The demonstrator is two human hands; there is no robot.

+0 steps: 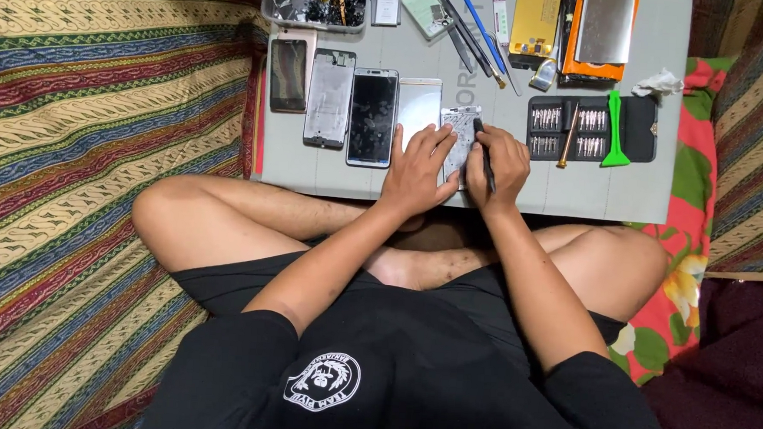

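Left hand: lies flat with fingers spread narrow on the opened phone, pinning its left side to the surface; it grips nothing.
Right hand: curled closed around a thin dark tool, held like a pen, tip down on the phone's upper part.
Opened phone: lies flat near the front edge of the grey surface, between the two hands, its pale inner side up; much of it is hidden under the fingers.
Just left of it: a white panel, touching or nearly touching the left hand's fingers.
Further left, in a row: a dark-screened phone, a silver frame, and a gold-edged phone, all lying flat side by side.
Right of the hands: an open black case of screwdriver bits, with a gold-handled driver and a green pry tool lying across it.
Back edge: a clear tray of small parts, a blue-handled tool, a yellow flat part, a silver sheet on something orange.
Seating: the person sits cross-legged in black clothes on a striped patterned cloth, knees either side of the surface.
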